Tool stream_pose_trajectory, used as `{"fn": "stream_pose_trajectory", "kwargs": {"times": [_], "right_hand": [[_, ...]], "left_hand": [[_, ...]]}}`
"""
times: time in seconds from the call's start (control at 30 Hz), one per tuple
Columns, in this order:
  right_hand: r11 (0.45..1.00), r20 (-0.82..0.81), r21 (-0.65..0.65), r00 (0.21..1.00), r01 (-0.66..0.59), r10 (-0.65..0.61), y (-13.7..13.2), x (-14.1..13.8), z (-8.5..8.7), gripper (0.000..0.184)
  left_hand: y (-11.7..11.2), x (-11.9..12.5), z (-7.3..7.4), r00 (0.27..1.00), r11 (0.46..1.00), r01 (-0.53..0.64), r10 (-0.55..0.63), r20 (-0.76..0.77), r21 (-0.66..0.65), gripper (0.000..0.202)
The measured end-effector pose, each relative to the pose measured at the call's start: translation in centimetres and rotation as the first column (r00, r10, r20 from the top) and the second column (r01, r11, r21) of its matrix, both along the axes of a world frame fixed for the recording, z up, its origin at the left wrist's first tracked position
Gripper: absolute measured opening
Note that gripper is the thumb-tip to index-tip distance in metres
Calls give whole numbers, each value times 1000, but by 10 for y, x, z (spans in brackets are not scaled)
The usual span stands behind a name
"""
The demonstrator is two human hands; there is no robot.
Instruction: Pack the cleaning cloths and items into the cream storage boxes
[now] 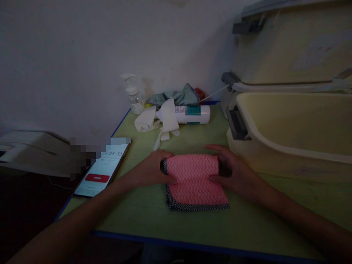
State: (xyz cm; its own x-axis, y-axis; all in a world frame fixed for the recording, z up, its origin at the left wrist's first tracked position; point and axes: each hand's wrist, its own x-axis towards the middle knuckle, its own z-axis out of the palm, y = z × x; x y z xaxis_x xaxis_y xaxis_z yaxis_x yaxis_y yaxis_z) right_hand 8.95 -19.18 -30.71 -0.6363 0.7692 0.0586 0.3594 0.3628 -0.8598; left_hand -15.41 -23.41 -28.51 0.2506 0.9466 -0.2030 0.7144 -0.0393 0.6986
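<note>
A pink cloth point(195, 179) with a black-and-white checked border is folded on the green table, its upper part raised between my hands. My left hand point(155, 168) grips its left edge, with the thumb on the front face. At the right edge my right hand point(229, 170) pinches it between thumb and fingers, the index finger stretched out above. The fingers behind the cloth are partly hidden.
A phone point(103, 168) showing a timer lies at the table's left edge. Behind the cloth are white gloves point(169, 117), a white bottle point(202, 114) on its side, a pump bottle point(134, 97) and a green cloth point(176, 97). An open-lidded cream bin point(247, 154) stands right.
</note>
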Motion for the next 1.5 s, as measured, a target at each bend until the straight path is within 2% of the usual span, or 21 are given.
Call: {"fn": "stream_pose_trajectory", "kwargs": {"times": [0.17,0.27,0.3,0.4,0.5,0.6,0.77,0.93,1.03,1.17,1.3,1.4,1.5], "right_hand": [[999,-26,33,1000,-18,19,-5,-1,5,39],[977,70,208,997,-53,39,-6,-1,9,15],[955,95,284,994,-85,60,-6,0,10,9],[860,105,482,986,-165,130,-6,1,11,15],[764,159,596,969,-248,190,-7,3,12,21],[685,259,642,939,-344,229,-7,5,12,23],[612,323,682,916,-400,238,-6,6,13,26],[528,416,699,875,-482,248,-6,6,15,26],[511,465,683,850,-522,247,-6,6,16,22],[532,494,652,835,-541,243,-4,9,16,17],[546,494,628,827,-554,270,-1,12,18,17],[526,500,628,816,-573,292,-1,15,20,16],[508,510,632,808,-585,296,-3,18,22,16]], "left_hand": [[-2,-2,1,996,996,89,-90,5,21,20],[-4,0,-1,989,988,130,-135,64,78,11],[-4,1,-2,983,981,149,-161,91,128,8],[-5,3,-5,954,936,211,-259,148,281,9],[-4,3,-7,939,897,240,-312,145,372,14],[-5,3,-8,922,857,289,-369,118,426,19],[-5,3,-11,863,762,454,-505,-15,462,23],[-5,3,-9,834,720,516,-547,-79,464,27],[-6,3,-6,799,683,578,-583,-143,446,30],[-7,3,-3,792,677,593,-589,-162,435,33],[-9,1,1,789,703,606,-592,-166,372,37],[-11,-2,7,797,743,600,-588,-137,297,38],[-13,-5,14,805,769,581,-591,-51,266,31]]}}
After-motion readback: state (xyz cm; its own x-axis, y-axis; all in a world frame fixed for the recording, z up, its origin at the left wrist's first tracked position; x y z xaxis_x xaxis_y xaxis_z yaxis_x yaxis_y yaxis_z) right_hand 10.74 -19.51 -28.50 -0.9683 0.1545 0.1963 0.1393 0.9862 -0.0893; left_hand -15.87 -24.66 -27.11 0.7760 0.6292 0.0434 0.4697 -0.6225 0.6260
